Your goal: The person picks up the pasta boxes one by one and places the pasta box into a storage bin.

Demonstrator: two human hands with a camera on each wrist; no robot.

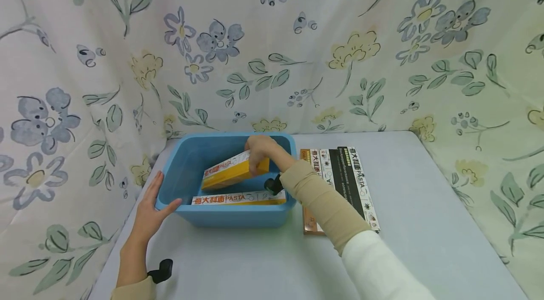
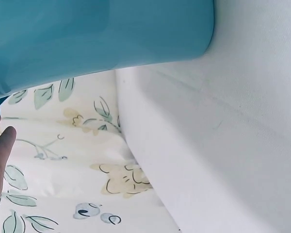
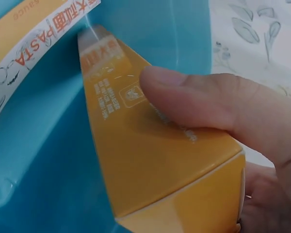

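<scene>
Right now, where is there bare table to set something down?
Right of the black pasta box, the table is bare; so is the patch in front of the blue bin, left of the right sleeve. The bin, left end aside, is crowded: the right hand holds a tilted yellow box beside another pasta box.

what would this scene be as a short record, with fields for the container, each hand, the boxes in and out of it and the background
container: blue plastic bin on a white table
left hand: touching the bin's near left corner
right hand: gripping a yellow-and-white pasta box, tilted inside the bin, right end raised
also inside: second pasta box, along the near wall
outside: brown, black and white pasta boxes, right of the bin
background: floral curtain
</scene>
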